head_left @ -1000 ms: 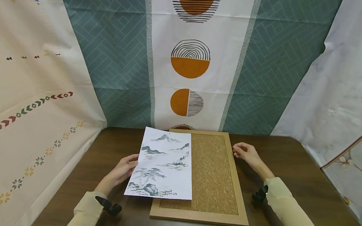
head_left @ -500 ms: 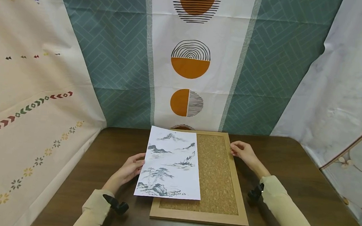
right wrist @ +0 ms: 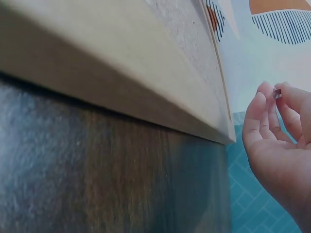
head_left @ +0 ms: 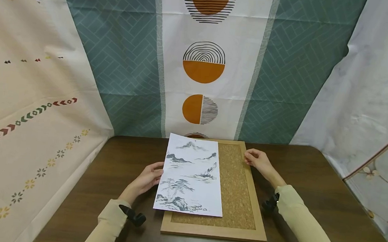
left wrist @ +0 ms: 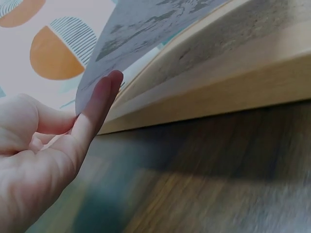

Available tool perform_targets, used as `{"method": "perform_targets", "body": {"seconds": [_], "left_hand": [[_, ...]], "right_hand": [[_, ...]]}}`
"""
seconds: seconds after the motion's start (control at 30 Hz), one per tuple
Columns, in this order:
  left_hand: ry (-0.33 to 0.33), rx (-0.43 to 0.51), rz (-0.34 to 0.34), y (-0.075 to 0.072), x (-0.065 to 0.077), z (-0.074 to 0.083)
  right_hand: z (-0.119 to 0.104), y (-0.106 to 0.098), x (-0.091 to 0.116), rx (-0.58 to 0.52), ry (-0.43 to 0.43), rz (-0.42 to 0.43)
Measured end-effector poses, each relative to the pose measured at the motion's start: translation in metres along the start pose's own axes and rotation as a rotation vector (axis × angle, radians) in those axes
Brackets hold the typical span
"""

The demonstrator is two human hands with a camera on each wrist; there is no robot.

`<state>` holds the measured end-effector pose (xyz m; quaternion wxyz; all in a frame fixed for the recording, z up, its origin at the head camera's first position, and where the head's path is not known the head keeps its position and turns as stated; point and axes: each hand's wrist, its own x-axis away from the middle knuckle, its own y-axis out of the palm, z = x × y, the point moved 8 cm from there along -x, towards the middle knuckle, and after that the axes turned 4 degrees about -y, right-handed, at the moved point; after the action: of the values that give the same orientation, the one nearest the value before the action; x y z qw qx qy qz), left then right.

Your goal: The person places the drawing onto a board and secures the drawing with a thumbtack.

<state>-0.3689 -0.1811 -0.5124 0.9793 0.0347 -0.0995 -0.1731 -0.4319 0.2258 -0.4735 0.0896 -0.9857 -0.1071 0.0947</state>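
**Paper held over a cork board, small pin in the other hand**

The left hand [head_left: 146,178] pinches the left edge of a sheet of paper [head_left: 191,174] printed with an ink landscape; in the left wrist view a finger lies along the sheet's underside, with the other fingers curled. The paper covers the left part of the cork board [head_left: 233,186] and hangs past its frame towards 9 o'clock. The board lies flat on the dark wooden bench [head_left: 314,173], in the middle.

At 3 o'clock from the paper, the right hand [head_left: 258,161] sits at the board's right frame edge near the far corner. Its fingertips are pressed together, pinching a tiny pin [right wrist: 277,93], seen only in the right wrist view.

Patterned cloths [head_left: 204,60] hang behind the bench.
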Motion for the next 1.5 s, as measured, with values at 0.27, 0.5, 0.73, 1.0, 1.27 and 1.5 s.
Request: {"method": "perform_targets", "body": {"seconds": [0.27,0.5,0.73,1.0,1.27,1.5], "left_hand": [[0.008,-0.003,-0.054,0.014,-0.005,0.002],[0.003,0.008,-0.081,0.028,-0.010,0.001],[-0.022,0.017,-0.049,0.038,-0.017,-0.002],[-0.035,0.040,-0.024,0.048,-0.021,-0.007],[-0.028,0.044,-0.015,0.056,-0.025,-0.007],[-0.045,0.002,0.003,0.062,-0.026,-0.004]], "right_hand": [[0.000,0.006,-0.008,-0.043,-0.008,0.002],[0.002,0.008,-0.011,-0.032,0.003,0.019],[0.003,0.011,-0.013,-0.010,0.015,0.023],[0.002,0.017,-0.012,-0.015,0.004,0.017],[-0.001,0.020,-0.011,-0.004,0.005,0.016],[-0.003,0.021,-0.014,-0.001,-0.016,0.017]]}}
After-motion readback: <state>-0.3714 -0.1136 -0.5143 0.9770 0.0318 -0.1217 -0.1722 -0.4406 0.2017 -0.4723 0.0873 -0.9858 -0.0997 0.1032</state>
